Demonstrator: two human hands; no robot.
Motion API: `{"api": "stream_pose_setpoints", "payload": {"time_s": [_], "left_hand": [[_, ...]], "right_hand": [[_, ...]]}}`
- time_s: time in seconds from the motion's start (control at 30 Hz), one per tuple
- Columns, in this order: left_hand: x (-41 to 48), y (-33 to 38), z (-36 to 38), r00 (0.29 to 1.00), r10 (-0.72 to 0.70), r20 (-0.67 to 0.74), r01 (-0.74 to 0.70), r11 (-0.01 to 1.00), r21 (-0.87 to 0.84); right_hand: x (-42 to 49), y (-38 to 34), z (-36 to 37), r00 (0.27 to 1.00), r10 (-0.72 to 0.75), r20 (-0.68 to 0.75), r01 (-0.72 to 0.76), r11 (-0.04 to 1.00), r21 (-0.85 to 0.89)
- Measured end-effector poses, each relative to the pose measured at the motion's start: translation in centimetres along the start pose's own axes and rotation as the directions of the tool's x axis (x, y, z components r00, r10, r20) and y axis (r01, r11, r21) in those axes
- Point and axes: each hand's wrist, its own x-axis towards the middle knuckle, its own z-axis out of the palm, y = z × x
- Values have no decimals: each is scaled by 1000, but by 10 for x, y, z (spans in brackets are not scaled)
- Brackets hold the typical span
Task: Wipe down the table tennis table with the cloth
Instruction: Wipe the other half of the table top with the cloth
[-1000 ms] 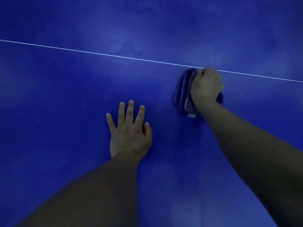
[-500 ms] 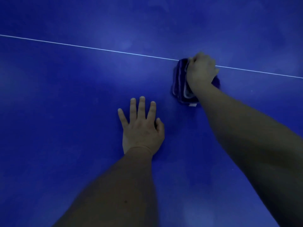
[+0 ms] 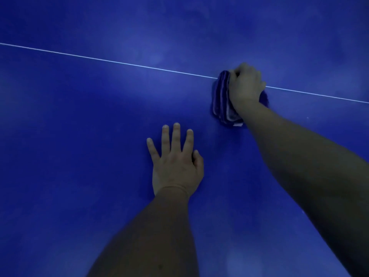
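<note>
The blue table tennis table (image 3: 79, 136) fills the whole view in dim light. A bunched dark cloth with pale stripes (image 3: 221, 98) lies on the table at the white centre line (image 3: 119, 61). My right hand (image 3: 246, 85) is closed on top of the cloth and presses it onto the surface, hiding most of its right side. My left hand (image 3: 175, 162) lies flat on the table nearer to me and to the left of the cloth, fingers spread, holding nothing.
The thin white line crosses the table from upper left to right. Faint paler smudges show on the blue surface above the line and near the bottom edge of the view. No table edge or net is visible.
My right hand has pushed the cloth away from me up to the white line. My left hand has stayed flat on the table while the view shifted slightly.
</note>
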Motion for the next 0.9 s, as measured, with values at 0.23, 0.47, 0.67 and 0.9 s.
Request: {"api": "stream_pose_setpoints", "payload": {"time_s": [0.23, 0.47, 0.67, 0.9], "left_hand": [[0, 1, -1, 1000, -1, 6, 1, 1000, -9], [0, 0, -2, 1000, -5, 18, 5, 1000, 2], [0, 0, -2, 1000, -1, 17, 1, 1000, -2], [2, 0, -1, 1000, -8, 24, 7, 1000, 22]], "right_hand": [[-102, 15, -9, 976, -213, 42, 214, 977, -17], [-21, 7, -3, 989, -144, 24, 145, 987, -71], [-12, 49, -16, 963, 259, -69, -263, 963, -63], [-32, 50, -15, 972, -233, 6, 233, 968, -89]]}}
